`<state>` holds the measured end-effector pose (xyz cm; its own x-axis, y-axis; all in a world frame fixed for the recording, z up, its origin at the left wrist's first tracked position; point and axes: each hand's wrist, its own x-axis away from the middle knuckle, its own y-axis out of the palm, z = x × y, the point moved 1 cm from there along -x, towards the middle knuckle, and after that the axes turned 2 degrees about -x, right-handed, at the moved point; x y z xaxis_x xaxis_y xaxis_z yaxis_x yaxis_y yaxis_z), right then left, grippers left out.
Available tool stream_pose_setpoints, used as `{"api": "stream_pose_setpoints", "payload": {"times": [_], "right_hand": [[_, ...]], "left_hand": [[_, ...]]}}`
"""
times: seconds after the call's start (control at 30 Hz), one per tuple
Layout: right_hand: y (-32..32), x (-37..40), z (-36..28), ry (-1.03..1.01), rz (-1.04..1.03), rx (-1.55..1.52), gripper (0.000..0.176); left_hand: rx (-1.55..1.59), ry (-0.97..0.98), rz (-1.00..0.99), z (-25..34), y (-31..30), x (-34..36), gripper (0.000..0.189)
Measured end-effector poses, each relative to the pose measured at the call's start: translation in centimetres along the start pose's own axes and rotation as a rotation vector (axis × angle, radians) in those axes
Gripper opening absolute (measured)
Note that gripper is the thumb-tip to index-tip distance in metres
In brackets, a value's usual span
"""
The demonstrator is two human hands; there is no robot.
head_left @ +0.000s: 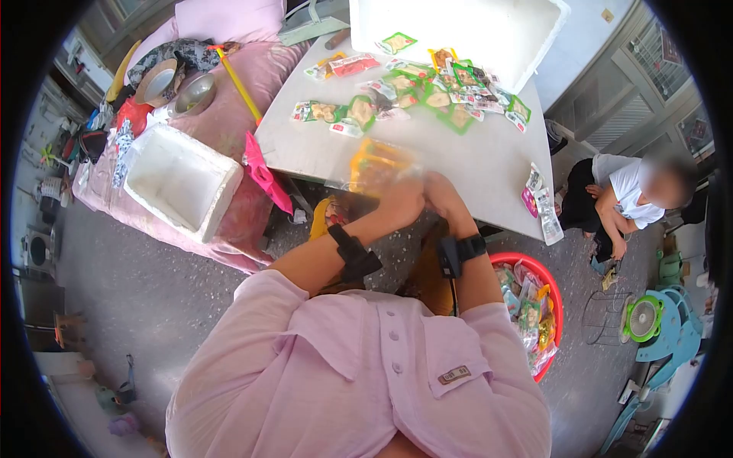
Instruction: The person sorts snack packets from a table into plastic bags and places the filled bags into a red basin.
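Just over the near edge of the table (290,149), my left hand (401,202) is closed on a clear plastic bag with yellow printing (374,166). The bag is blurred, so its contents are hard to make out. My right hand (440,192) is against the left one with its fingers curled in. What those fingers pinch, if anything, is hidden. Beyond the bag, several small snack packets (458,95) lie in a loose pile, many green-edged and some red or yellow.
A white foam box (527,46) stands at the table's back. Other packets (542,202) lie at the right edge. A red basket (560,320) of packets is beside my right. Another foam box (137,187) rests on the pink bed (99,195). A person (622,191) sits at right.
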<state>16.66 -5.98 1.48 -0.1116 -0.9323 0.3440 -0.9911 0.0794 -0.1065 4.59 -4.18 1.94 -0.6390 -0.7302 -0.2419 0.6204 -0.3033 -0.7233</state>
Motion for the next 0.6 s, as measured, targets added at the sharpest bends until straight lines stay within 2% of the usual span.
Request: {"api": "stream_pose_setpoints", "payload": {"times": [0.07, 0.17, 0.23, 0.27, 0.3, 0.33, 0.4, 0.5, 0.6], "right_hand": [[-0.6, -0.7, 0.8, 0.027, 0.040, -0.111, 0.015], [-0.7, 0.4, 0.3, -0.041, 0.239, -0.126, 0.024], [-0.4, 0.6, 0.3, -0.135, 0.389, -0.148, 0.027], [-0.3, 0.5, 0.5, -0.183, 0.467, -0.158, 0.029], [-0.1, -0.1, 1.4, -0.253, 0.486, -0.085, 0.031], [0.0, -0.9, 2.9, -0.321, 0.505, -0.011, 0.032], [0.5, -0.7, 2.7, -0.392, 0.527, 0.255, 0.034], [0.7, -0.1, 1.3, -0.308, 0.512, 0.407, 0.032], [0.6, -0.3, 1.7, -0.334, 0.515, 0.402, 0.030]], "left_hand": [[0.087, 0.022, -0.069, -0.4, -1.6, -0.4, 0.015], [0.010, 0.220, -0.028, -3.5, -6.0, -4.4, 0.015], [-0.001, 0.168, 0.183, -8.1, -9.3, -8.0, 0.015], [-0.182, -0.040, 0.111, -10.7, -11.1, -10.3, 0.015], [-0.261, 0.047, 0.227, -14.0, -12.5, -11.9, 0.017], [-0.338, -0.063, 0.247, -18.4, -13.1, -13.7, 0.021], [-0.506, -0.323, 0.207, -19.6, -15.6, -14.9, 0.028], [-0.769, -0.391, 0.134, -23.5, -16.4, -17.2, 0.031], [-0.920, -0.343, 0.058, -24.8, -16.5, -19.4, 0.027]]}}
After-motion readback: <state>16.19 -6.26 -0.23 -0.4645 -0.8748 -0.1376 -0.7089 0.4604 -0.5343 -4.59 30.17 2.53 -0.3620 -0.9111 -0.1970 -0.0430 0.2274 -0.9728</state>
